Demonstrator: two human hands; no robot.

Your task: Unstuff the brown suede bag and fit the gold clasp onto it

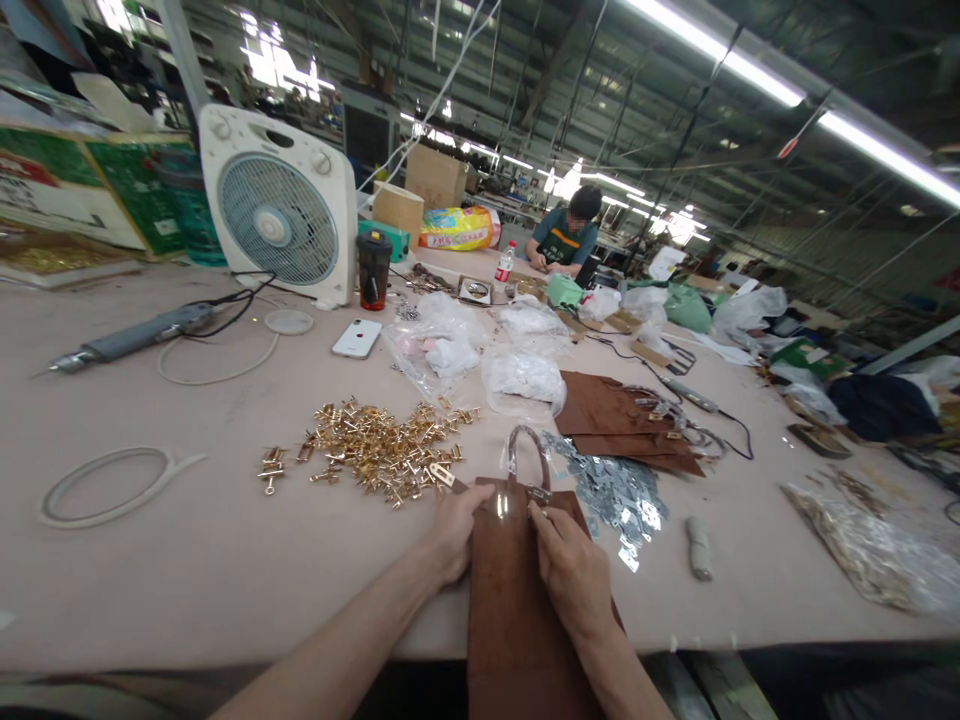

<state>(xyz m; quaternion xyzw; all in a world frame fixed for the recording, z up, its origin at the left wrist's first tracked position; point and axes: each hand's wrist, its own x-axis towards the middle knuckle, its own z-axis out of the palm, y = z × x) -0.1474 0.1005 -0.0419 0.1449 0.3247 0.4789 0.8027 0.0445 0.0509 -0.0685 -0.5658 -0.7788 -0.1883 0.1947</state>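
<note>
A brown leather bag panel (510,610) with a looped handle (529,440) lies in front of me and hangs over the table's near edge. My left hand (456,530) is closed on its upper left edge, thumb on top. Beside those fingers, a small tag with a pale end (442,474) sticks out. My right hand (571,562) is closed in a pinch at the handle's right foot; what lies between the fingertips is too small to make out. Gold metal fittings (382,450) are heaped to the left, and thin silver metal plates (619,492) are spread to the right.
More brown panels with handles (622,420) are stacked behind the plates. Clear plastic bags (521,380) and a phone (357,338) lie farther back. A fan (277,215), a corded tool (135,338) and a tape roll (105,485) are leftward. A co-worker (564,238) sits across the table.
</note>
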